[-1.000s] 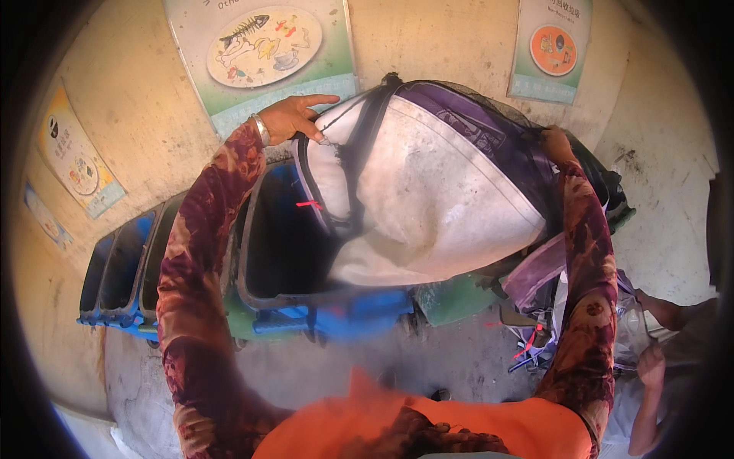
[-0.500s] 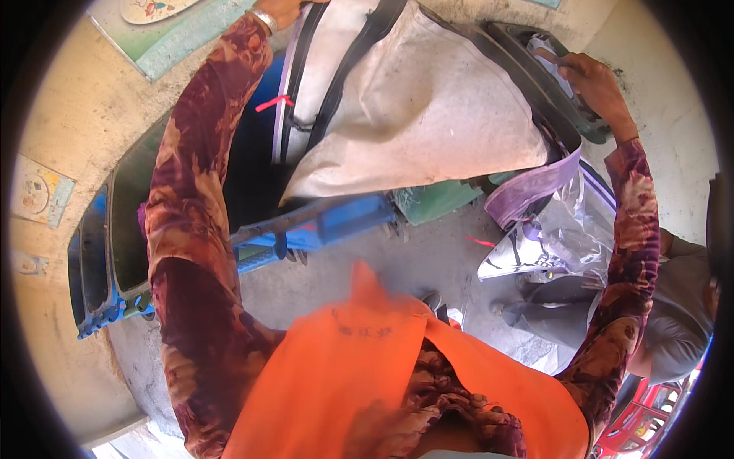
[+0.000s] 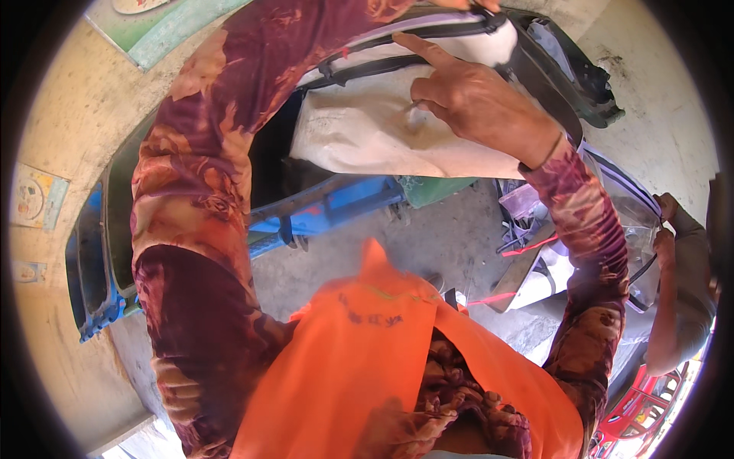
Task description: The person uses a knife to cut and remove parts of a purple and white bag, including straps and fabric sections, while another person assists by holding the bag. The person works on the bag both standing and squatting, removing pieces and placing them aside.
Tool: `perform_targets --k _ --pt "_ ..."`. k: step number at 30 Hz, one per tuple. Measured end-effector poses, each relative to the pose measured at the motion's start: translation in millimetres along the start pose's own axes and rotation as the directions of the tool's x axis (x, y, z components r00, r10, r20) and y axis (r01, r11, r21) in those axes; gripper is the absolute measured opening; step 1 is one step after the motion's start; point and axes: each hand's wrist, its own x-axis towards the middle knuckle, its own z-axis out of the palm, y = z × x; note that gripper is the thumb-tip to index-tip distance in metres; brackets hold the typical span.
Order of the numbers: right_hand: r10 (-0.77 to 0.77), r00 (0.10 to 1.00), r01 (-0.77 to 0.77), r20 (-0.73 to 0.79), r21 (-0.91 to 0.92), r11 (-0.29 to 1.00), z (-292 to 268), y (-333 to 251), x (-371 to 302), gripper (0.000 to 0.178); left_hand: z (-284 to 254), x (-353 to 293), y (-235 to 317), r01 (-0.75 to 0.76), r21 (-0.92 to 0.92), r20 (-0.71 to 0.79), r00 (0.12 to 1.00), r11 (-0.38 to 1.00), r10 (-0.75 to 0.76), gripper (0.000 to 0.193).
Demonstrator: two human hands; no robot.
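A large off-white bag with black straps and a purple-edged rim lies across a dark bin opening. My left hand is cut by the top edge of the picture; its visible fingers grip the bag's far edge beside a black strap. Over the bag's upper right part is my right hand, its index finger stretched to the left and its thumb apart. Nothing shows in the right hand; whether it touches the fabric is unclear.
Blue bins stand in a row along the wall, with a green bin beside them. A dark bin lid is at upper right. At right, a person in grey handles another bag. A red vehicle stands behind.
My left hand has moved right, pulling the bag's far edge over so it folds lower. My right hand has left the dark lid and come left over the bag. The other person's hands have come into view.
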Motion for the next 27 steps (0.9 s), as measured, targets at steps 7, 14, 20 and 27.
perform_targets --k 7,14,20,27 --pt "0.325 0.946 -0.324 -0.002 -0.107 0.94 43 81 -39 0.011 17 12 11 -0.8 0.217 0.619 0.556 0.559 0.555 0.03" --pt "0.527 0.841 -0.512 -0.121 0.135 0.848 62 90 -127 0.018 -49 -47 -71 0.34 0.922 -0.271 0.908 0.183 -0.319 0.037" --pt "0.574 0.781 -0.54 -0.246 0.195 0.819 71 75 -144 0.02 -27 -54 -204 0.132 0.776 -0.238 0.967 0.616 0.092 0.057" --pt "0.664 0.701 -0.606 -0.261 0.273 0.747 77 70 -147 0.02 -23 -57 -224 0.224 0.421 -0.358 0.931 0.879 -0.066 0.032"
